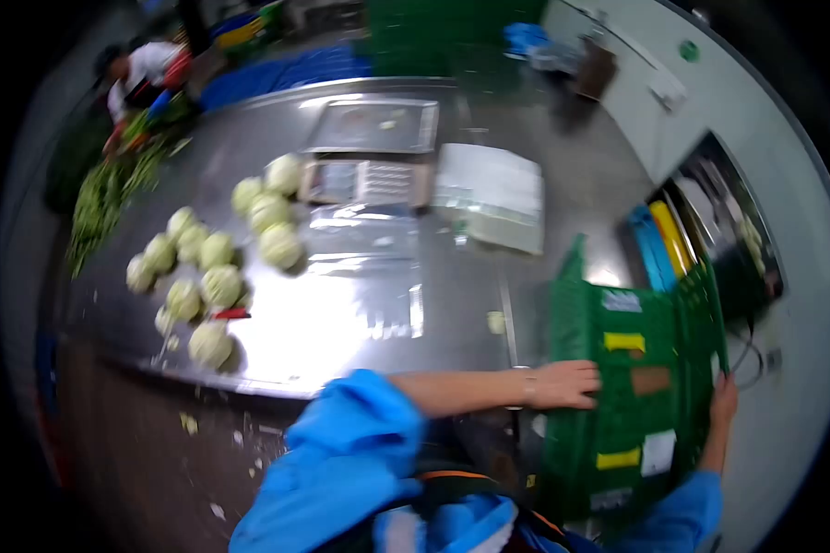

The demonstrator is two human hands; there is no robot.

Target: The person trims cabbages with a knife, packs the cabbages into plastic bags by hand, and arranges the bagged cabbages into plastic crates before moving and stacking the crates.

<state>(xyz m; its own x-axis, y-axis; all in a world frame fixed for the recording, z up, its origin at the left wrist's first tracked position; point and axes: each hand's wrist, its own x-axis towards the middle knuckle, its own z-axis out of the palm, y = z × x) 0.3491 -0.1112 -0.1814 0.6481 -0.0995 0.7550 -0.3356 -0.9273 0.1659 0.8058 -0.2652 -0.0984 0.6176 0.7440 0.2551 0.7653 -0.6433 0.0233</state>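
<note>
A green plastic crate (650, 381) with yellow and white labels is tilted in front of me on the right side. My left hand (564, 384) reaches across and grips its left edge, fingers curled over the rim. On the opposite edge my right hand (724, 401) is closed around the side, its fingers partly hidden. Left of the crate is a steel table (470, 332). Several pale cabbages (210, 343) lie at the table's left, and among them is a knife with a red handle (232, 313).
A weighing scale (364, 182) stands mid-table beside a stack of clear plastic bags (489, 194). Clear plastic film (369, 267) lies before the scale. Right, a wall recess holds blue and yellow items (670, 235). Another person (148, 69) handles leafy greens (111, 198) at far left.
</note>
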